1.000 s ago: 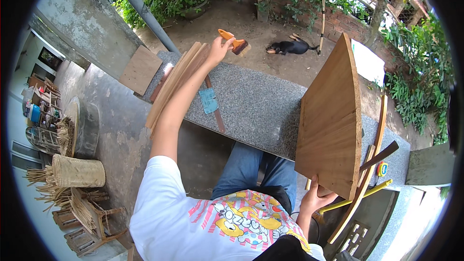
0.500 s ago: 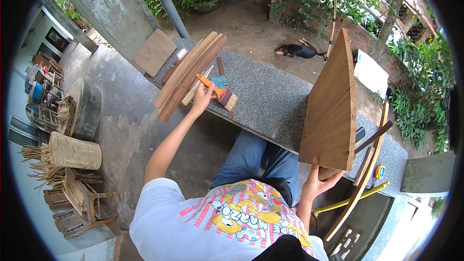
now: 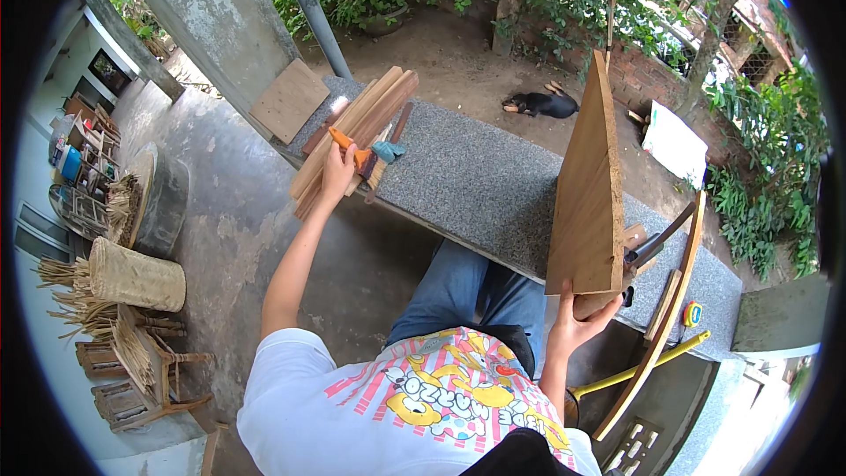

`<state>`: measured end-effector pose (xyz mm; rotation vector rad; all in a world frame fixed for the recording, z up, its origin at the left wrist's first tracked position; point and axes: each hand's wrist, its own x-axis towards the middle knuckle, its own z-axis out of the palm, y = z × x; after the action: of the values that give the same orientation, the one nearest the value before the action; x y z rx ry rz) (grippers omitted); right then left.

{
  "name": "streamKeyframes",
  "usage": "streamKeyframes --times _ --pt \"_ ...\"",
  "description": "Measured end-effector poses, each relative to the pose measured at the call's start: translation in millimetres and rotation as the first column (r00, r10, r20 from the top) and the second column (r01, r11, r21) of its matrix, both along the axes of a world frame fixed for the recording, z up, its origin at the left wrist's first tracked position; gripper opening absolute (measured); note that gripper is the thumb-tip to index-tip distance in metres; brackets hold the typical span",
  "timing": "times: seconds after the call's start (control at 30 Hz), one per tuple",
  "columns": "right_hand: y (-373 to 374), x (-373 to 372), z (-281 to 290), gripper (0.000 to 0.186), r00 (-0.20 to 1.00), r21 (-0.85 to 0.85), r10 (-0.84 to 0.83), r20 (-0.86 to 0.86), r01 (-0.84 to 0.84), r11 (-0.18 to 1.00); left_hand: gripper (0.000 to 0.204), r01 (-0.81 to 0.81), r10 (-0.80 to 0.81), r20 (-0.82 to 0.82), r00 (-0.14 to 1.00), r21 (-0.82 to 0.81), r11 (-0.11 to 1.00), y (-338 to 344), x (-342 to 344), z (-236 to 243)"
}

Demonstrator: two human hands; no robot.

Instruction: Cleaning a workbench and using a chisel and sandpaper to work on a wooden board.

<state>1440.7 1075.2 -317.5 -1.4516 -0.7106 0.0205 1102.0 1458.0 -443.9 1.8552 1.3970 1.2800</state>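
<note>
Supporting the near end of a wooden panel (image 3: pixel 586 185), the right hand (image 3: pixel 573 328) sits just in front of the body, thumb against the wood and fingers spread underneath and round the other side: a half-open grip that has hold of the panel. That hold seems meant to steady the board with its broad face turned left, above the granite slab (image 3: pixel 458 172); whether its lower edge rests on the stone cannot be told. The panel is warm brown and grained, with a paler, rougher-looking narrow edge toward the right.

Right of it, a curved wooden strip (image 3: pixel 677 308) and a yellow tape measure (image 3: pixel 693 312) lie near each other, perhaps set there to leave the slab's middle free.

Farther out on the left, the left hand (image 3: pixel 338 172) has its fingers curled round a brush (image 3: pixel 363 159) with an orange handle, with little gap showing. The pale bristles point away from the palm, probably to keep the fingers off the dark ferrule. Just beside it, a stack of wooden strips (image 3: pixel 374 113) lies slantwise, its near ends jutting past the slab. Well beyond, a black dog (image 3: pixel 544 106) lies on bare ground.
</note>
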Motion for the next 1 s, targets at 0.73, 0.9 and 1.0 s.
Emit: streamKeyframes --times 0.73,0.9,1.0 --pt "-2 7 -5 0.061 0.998 0.026 -0.059 0.012 0.059 0.998 0.027 0.165 -0.009 0.518 0.855 -0.255 0.953 -26 56 24" --pt "-1 5 -2 0.058 0.999 0.018 -0.046 -0.004 0.046 0.999 0.029 0.225 0.158 0.695 0.701 -0.426 0.876 -39 60 -17" --pt "0 1 -2 0.058 1.000 0.025 -0.028 0.000 0.028 0.999 0.034 0.169 0.156 0.679 0.717 -0.386 0.907 -41 47 -30"
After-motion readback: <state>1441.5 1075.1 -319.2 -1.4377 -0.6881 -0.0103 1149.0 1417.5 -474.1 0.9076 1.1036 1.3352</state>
